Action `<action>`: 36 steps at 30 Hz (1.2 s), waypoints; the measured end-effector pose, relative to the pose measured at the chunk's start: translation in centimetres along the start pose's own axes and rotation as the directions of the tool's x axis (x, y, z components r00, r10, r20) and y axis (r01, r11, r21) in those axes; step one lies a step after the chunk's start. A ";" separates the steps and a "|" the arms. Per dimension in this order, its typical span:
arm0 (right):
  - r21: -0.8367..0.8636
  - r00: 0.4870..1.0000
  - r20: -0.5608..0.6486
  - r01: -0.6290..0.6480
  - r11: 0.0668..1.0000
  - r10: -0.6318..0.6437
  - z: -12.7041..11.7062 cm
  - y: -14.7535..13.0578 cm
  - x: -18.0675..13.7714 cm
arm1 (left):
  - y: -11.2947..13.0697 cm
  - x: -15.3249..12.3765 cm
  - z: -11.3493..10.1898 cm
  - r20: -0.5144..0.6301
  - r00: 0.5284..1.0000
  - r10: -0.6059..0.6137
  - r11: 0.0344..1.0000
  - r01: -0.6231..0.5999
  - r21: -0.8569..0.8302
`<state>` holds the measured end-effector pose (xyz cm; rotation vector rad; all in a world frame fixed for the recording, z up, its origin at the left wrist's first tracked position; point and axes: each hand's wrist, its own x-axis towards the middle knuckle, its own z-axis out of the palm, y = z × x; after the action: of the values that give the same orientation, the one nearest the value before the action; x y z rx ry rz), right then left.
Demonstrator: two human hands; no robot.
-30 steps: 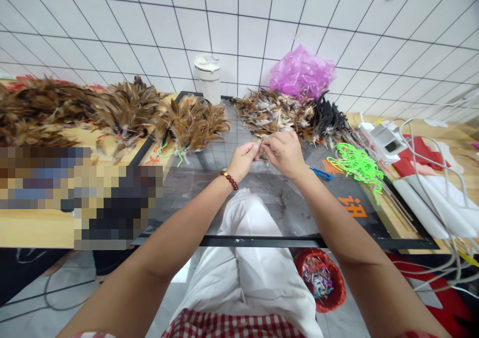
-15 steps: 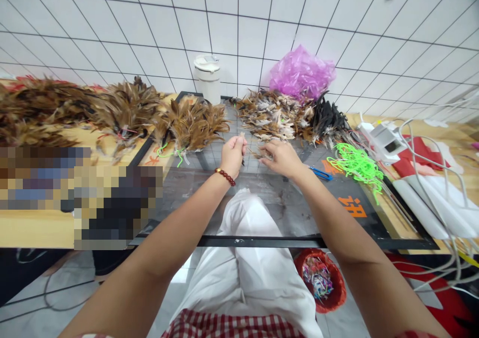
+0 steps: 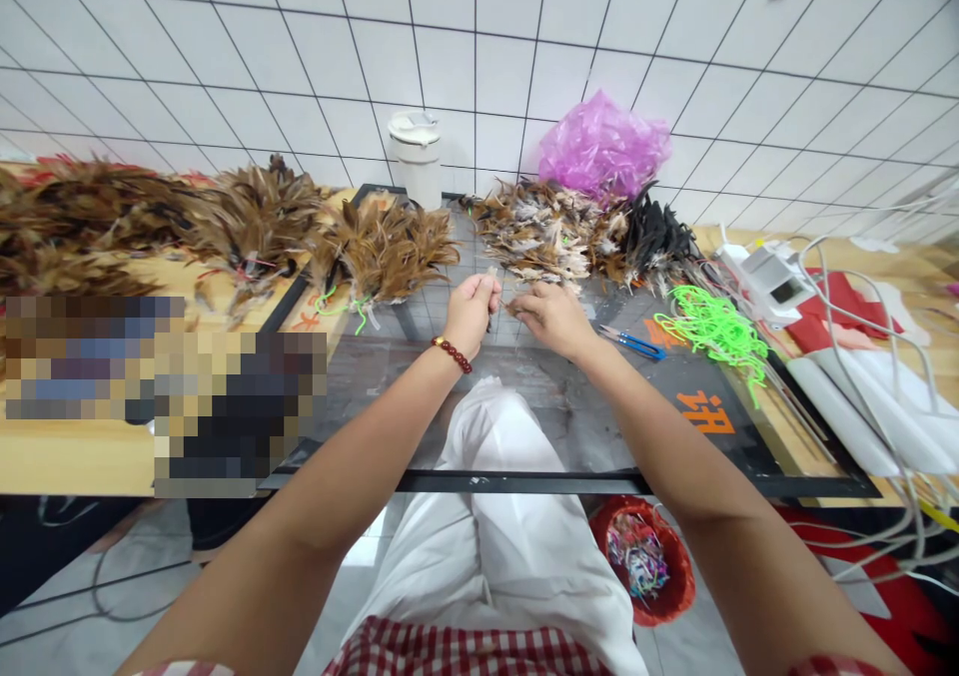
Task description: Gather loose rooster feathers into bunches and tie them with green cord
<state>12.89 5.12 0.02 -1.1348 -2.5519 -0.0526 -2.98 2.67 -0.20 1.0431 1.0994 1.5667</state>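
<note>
My left hand (image 3: 474, 312), with a beaded bracelet on its wrist, is closed in a pinch over the dark tabletop. A small feather shows only as a pale tip above its fingers and a dark bit below. Just to its right, my right hand (image 3: 552, 319) has its fingers drawn together on a thin brown feather (image 3: 512, 307), mostly hidden by the fingertips. Behind my hands lie a pile of brown and white loose feathers (image 3: 535, 232) and, further left, a brown feather bunch (image 3: 390, 247) with green ties. Blue-handled thread snips (image 3: 636, 342) rest right of my right hand.
A white lidded cup (image 3: 417, 162) and a pink plastic bag (image 3: 605, 145) stand by the tiled wall. Black feathers (image 3: 659, 242), green cord (image 3: 711, 332) and a white device with cables (image 3: 771, 282) lie rightward. A red bin (image 3: 678, 581) is below the table edge.
My right hand has moved slightly left, closer to my left hand, and its fingers have drawn together. More of the snips shows. My left hand has shifted slightly right.
</note>
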 end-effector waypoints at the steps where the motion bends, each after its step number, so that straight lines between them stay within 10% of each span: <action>1: -0.017 1.000 -0.009 0.015 1.000 -0.016 0.0 0.0 0.0 | 0.0 0.0 -0.1 0.000 1.000 0.002 0.999 -0.002 0.041; 9: -0.198 0.976 -0.136 0.143 0.970 -0.171 -2.1 -0.9 0.0 | -0.1 -0.4 -0.3 0.153 0.977 0.150 0.812 -0.210 0.545; 14: 0.202 0.959 -0.282 0.053 0.978 0.006 -1.6 -0.9 0.4 | -0.4 -0.3 -0.2 0.220 0.971 0.092 0.895 -0.178 0.409; 19: 0.637 0.907 -0.300 -0.041 0.770 0.296 -0.3 0.2 1.0 | -0.1 -0.2 -0.2 0.133 0.985 0.106 0.947 -0.141 0.289; 25: 0.745 0.922 -0.201 -0.075 0.663 0.331 0.0 0.0 1.1 | 0.1 -0.5 -0.1 0.194 0.971 0.140 0.929 -0.196 0.313; 36: 0.624 0.938 -0.275 0.007 0.781 0.212 -1.2 -0.7 0.9 | -0.6 -0.2 0.1 0.073 0.997 -0.029 0.984 0.016 0.178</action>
<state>12.19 5.09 1.50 -0.8968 -1.9604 0.5427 -2.68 2.59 -0.75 1.1945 1.2118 1.4195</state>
